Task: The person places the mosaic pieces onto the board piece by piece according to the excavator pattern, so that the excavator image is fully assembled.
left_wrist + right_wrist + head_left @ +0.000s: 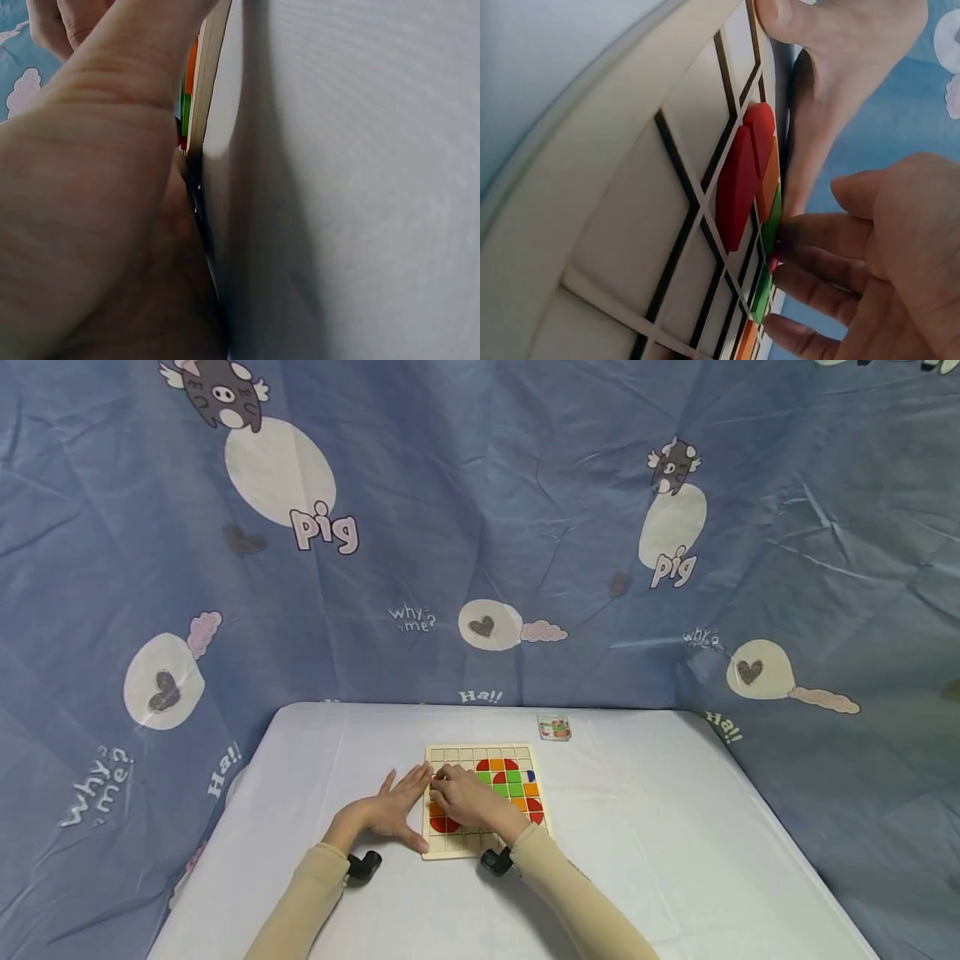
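A pale wooden grid board (468,843) lies on the white table, partly filled with red, green, orange and blue flat pieces. Fingers spread, my left hand (386,814) rests along the board's left edge, with the thumb at the near left corner. My right hand (467,797) reaches over the board's left side and covers several cells. In the right wrist view its fingertips pinch a small red piece (773,263) at the board, between green pieces. Most of that piece is hidden by the fingers. Two red pieces (736,187) sit in nearby cells.
A small card (554,727) with a coloured pattern lies beyond the board's far right corner. The white table (652,827) extends to both sides. Blue printed cloth (420,568) hangs behind it. A dark wrist camera (496,862) hangs close over the board's near edge.
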The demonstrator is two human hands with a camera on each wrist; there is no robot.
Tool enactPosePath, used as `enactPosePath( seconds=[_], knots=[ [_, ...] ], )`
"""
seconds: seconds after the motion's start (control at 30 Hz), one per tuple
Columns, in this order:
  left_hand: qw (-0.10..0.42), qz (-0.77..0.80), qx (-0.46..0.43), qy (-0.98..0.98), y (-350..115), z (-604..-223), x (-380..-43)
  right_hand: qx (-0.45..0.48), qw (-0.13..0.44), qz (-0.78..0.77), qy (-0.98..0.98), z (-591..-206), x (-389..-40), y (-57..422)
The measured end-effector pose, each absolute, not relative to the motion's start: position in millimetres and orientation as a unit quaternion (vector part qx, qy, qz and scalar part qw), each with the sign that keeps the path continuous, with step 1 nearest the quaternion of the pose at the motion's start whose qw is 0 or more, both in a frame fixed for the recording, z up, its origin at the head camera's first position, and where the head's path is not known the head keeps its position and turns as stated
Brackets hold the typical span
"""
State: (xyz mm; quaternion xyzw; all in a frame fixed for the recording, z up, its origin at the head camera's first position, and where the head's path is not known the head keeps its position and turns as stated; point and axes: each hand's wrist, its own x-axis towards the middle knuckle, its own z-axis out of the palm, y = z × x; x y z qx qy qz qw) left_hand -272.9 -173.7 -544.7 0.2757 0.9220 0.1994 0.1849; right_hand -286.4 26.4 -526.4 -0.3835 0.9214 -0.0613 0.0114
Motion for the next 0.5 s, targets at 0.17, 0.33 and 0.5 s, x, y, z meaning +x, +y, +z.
enactPosePath(
  seconds=[0.17,0.33,0.5],
  knots=[
    [0.189,0.205,0.269,0.922,-175.9,-544.3,-272.4,-0.387,0.006,-0.064,0.92,-526.2,-287.3,25.4],
    [0.188,0.205,0.267,0.923,-177.0,-545.0,-270.1,-0.389,0.015,-0.111,0.914,-527.6,-286.6,28.4],
    [0.185,0.197,0.262,0.926,-177.2,-546.5,-268.0,-0.393,0.0,-0.19,0.9,-531.3,-280.1,47.0]
  ],
)
